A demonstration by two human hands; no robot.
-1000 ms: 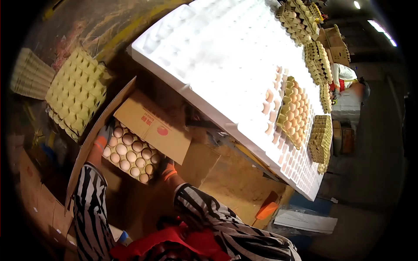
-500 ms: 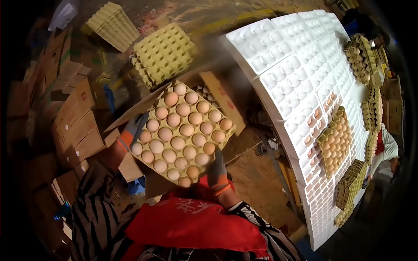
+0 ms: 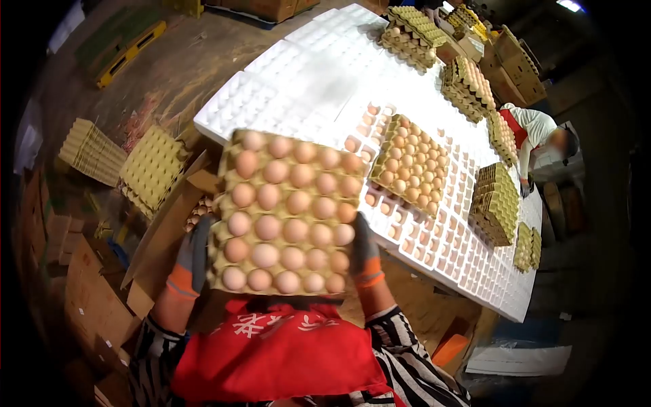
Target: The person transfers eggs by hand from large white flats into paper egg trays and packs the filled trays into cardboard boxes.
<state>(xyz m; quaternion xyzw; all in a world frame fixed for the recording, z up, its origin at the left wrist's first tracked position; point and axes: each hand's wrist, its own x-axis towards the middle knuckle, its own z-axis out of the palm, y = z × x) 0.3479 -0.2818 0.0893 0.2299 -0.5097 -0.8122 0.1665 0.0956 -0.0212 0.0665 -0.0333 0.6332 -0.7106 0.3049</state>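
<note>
A pulp egg tray (image 3: 218, 263), full of brown and pinkish eggs (image 3: 293, 229), is held up in front of my red apron (image 3: 285, 363). My left hand (image 3: 196, 252), in a grey glove with an orange cuff, grips its left side. On the opposite side my right hand (image 3: 365, 249), gloved alike, is closed on the edge. The fingers are partly hidden by the tray. Below and left of it, an open cardboard box (image 3: 157, 220) shows more eggs (image 3: 199, 211) inside. Another full egg tray (image 3: 388, 182) lies on the white moulded foam trays (image 3: 278, 71) beyond my right hand.
Many pockets of the foam trays hold eggs. Stacked pulp trays (image 3: 495, 207) and egg-filled stacks (image 3: 468, 88) line the far side, where a person (image 3: 536, 129) bends over. Leftward are pulp tray stacks (image 3: 154, 166), flattened cardboard (image 3: 95, 298) and a yellow-edged pallet (image 3: 132, 54).
My view has swung right toward the foam trays. Both hands have raised the full egg tray away from the cardboard box and turned it squarer to me.
</note>
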